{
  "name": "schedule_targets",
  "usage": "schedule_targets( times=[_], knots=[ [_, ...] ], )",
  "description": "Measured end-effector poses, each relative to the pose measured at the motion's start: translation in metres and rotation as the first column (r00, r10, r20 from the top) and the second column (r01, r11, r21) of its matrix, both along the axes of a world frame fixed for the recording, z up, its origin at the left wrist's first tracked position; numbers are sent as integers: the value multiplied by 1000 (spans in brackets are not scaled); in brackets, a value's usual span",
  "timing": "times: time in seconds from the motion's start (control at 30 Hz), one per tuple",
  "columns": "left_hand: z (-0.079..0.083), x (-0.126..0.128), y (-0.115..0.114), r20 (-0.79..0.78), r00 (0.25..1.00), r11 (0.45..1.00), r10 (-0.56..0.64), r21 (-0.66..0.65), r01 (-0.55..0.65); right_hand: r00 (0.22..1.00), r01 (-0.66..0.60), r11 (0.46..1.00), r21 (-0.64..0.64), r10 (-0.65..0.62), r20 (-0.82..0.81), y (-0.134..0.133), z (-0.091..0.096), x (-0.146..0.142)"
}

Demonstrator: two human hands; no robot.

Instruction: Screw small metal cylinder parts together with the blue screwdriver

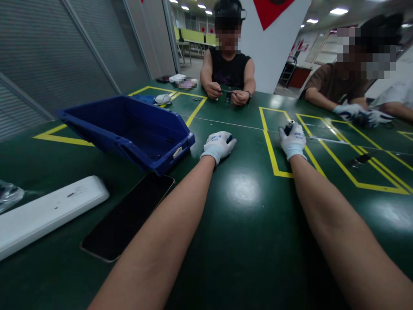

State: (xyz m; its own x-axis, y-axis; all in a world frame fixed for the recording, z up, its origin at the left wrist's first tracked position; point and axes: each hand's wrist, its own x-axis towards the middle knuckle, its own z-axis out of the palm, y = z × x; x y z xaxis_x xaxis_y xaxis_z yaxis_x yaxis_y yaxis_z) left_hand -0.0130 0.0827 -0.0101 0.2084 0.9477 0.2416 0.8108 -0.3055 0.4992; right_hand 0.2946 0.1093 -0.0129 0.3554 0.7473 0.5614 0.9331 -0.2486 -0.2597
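My left hand, in a white glove with dark-coated fingers, rests on the green table just right of the blue bin. Its fingers are loosely bent, the thumb stands apart, and I see nothing held. Farther right, my right hand wears the same kind of glove. It is closed around a small dark part with a shiny round metal end, which pokes out above the fingers. Most of that part is hidden by the glove. A few small dark pieces lie inside the bin near its front lip.
A black phone and a long white device lie at left. Yellow tape marks the table. A small dark piece lies at right. Opposite, a person handles a thin part; another gloved person sits right.
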Motion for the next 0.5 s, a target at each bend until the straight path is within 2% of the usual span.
schedule_targets(
  times=[0.17, 0.3, 0.4, 0.5],
  knots=[
    [6, -8, -41, -29, 999, 999, 32, 3, -32, 992, 119, 993, 11, -119, -37, -83, 4, 67],
    [9, -15, -72, -18, 999, 999, 50, -14, -50, 987, 145, 989, 21, -142, -80, -140, 1, 103],
    [12, -18, -85, -57, 998, 1000, -5, 1, 5, 986, 108, 993, -53, -114, -120, -159, -2, 117],
    [14, -17, -85, -189, 980, 997, -68, 30, 75, 984, 96, 994, -57, -103, -143, -159, -3, 119]
  ],
)
